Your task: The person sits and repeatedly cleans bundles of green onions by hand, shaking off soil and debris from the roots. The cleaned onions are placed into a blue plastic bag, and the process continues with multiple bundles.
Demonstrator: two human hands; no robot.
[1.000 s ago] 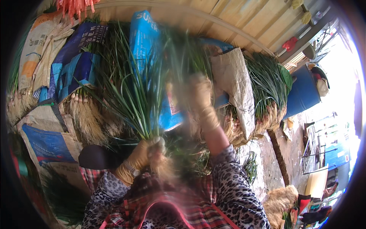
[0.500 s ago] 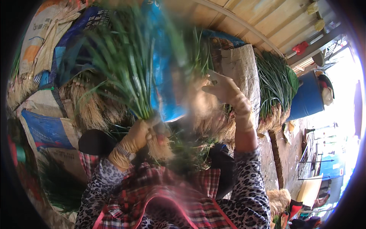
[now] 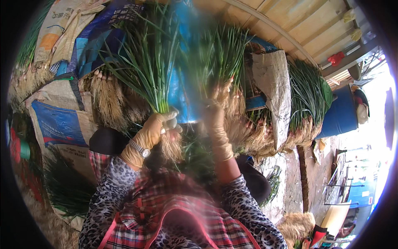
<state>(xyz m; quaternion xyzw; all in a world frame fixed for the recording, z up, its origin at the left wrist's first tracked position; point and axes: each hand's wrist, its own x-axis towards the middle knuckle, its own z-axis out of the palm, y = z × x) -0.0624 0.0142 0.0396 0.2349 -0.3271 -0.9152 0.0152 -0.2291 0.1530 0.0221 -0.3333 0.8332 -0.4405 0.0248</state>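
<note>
My left hand (image 3: 151, 135), in a tan glove with a watch over the wrist, is closed around a bunch of green onions (image 3: 157, 83). Their long leaves fan out upward and away from me, and pale stringy roots hang below the fist. To its right my gloved right hand (image 3: 214, 120) reaches to the near side of another heap of green onions (image 3: 226, 54), close to the roots. A blurred smear across the middle hides its fingers, so whether it grips anything is unclear. Between the two hands lies a blue plastic sheet (image 3: 182, 101).
Rooted onion bundles (image 3: 107, 97) lie at the left, partly under woven sacks (image 3: 95, 54). A whitish sack (image 3: 271, 76) covers part of the right-hand heap, beside more green onions (image 3: 306, 95). Farther right stands a blue barrel (image 3: 340, 112). Loose greens (image 3: 68, 184) lie low at the left.
My right hand has moved left and toward me, from raised open fingers to beside the blue sheet. The left hand keeps its bunch, whose leaves have stopped blurring.
</note>
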